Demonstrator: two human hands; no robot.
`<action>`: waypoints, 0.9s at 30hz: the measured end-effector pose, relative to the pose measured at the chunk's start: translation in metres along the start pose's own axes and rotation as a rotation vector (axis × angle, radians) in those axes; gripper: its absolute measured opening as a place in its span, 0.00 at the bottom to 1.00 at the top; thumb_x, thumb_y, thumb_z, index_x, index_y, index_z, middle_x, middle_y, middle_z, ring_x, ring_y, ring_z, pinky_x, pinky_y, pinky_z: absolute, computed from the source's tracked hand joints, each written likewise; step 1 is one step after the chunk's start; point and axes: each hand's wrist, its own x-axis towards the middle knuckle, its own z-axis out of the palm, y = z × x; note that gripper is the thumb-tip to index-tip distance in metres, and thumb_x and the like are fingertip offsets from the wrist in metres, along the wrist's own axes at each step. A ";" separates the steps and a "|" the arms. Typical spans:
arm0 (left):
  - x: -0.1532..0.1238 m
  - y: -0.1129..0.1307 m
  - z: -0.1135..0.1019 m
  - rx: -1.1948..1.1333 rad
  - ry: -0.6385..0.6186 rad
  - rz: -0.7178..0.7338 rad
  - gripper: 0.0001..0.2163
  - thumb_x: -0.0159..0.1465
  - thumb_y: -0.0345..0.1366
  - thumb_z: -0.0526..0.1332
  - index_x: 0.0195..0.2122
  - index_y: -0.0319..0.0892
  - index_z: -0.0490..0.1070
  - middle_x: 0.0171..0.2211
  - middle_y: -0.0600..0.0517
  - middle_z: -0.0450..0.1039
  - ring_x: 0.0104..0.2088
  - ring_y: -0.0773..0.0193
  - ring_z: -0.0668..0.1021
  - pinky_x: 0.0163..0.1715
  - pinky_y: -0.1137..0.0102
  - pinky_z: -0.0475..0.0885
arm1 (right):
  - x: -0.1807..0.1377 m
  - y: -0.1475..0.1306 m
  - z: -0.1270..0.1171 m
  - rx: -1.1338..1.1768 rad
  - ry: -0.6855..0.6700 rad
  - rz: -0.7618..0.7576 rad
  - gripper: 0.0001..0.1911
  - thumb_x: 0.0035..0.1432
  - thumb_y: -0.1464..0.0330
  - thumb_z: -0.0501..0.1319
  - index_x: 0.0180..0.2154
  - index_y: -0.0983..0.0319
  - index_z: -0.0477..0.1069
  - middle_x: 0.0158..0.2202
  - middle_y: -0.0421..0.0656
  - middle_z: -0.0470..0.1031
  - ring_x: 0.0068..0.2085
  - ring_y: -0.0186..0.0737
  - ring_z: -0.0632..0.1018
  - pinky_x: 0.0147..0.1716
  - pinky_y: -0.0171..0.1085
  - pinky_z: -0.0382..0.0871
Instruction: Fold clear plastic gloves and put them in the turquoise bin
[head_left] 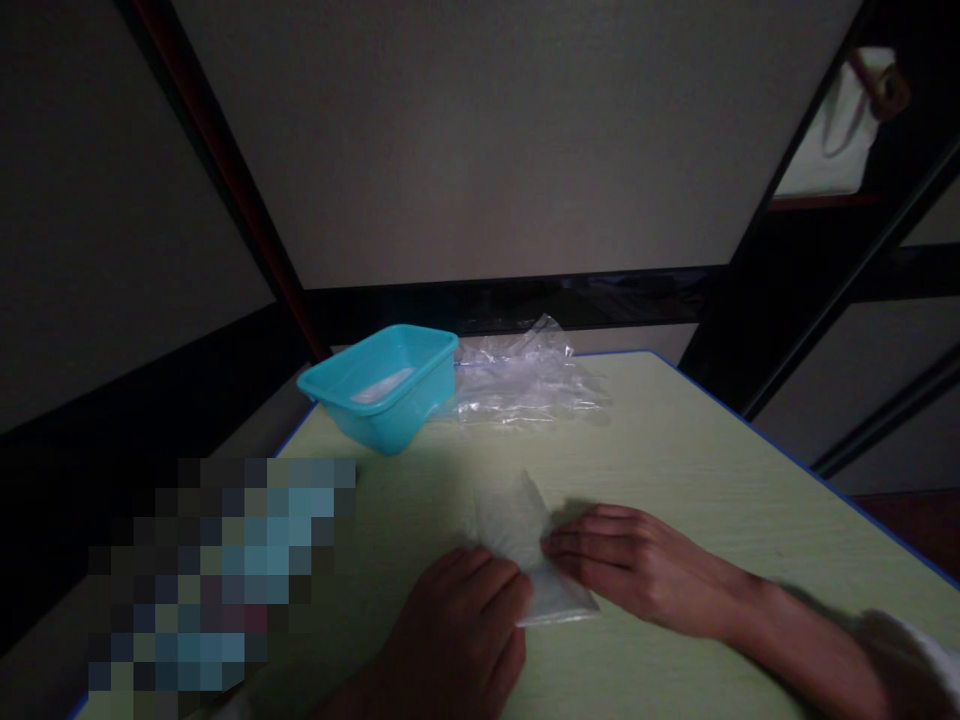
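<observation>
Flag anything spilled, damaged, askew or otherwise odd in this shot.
A blocky mosaic patch stands out, hiding whatever is at the left of the table. No spill or damage is visible around the clear packet or turquoise tub.

Left hand point(469, 610) and right hand point(626, 560) touch an apparently clear packet point(514, 520) on a table point(675, 445).

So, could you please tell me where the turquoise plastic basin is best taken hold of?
I'd grip the basin by its rim at the nearest corner, coming from above on the near side: the overhanging lip stands raised above the table, while crumpled clear plastic crowds its right side.
</observation>
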 end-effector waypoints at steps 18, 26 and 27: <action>0.024 -0.024 0.003 -0.690 -0.081 -0.919 0.06 0.51 0.34 0.54 0.19 0.40 0.62 0.15 0.59 0.60 0.17 0.72 0.64 0.16 0.77 0.54 | 0.031 0.013 0.006 0.677 0.028 0.726 0.13 0.58 0.65 0.49 0.24 0.62 0.61 0.20 0.36 0.60 0.22 0.31 0.61 0.20 0.30 0.54; 0.024 -0.033 0.008 -0.885 0.008 -1.081 0.18 0.46 0.33 0.60 0.39 0.41 0.60 0.17 0.59 0.70 0.20 0.65 0.74 0.20 0.75 0.66 | 0.037 0.011 0.013 0.708 0.111 0.915 0.09 0.51 0.68 0.51 0.20 0.62 0.60 0.17 0.37 0.62 0.20 0.31 0.62 0.18 0.29 0.54; 0.024 -0.033 0.008 -0.884 0.029 -1.083 0.19 0.45 0.32 0.61 0.40 0.41 0.60 0.18 0.60 0.69 0.21 0.65 0.75 0.21 0.74 0.67 | 0.036 0.011 0.013 0.714 0.122 0.929 0.08 0.50 0.70 0.52 0.21 0.62 0.61 0.17 0.37 0.62 0.20 0.31 0.62 0.18 0.29 0.54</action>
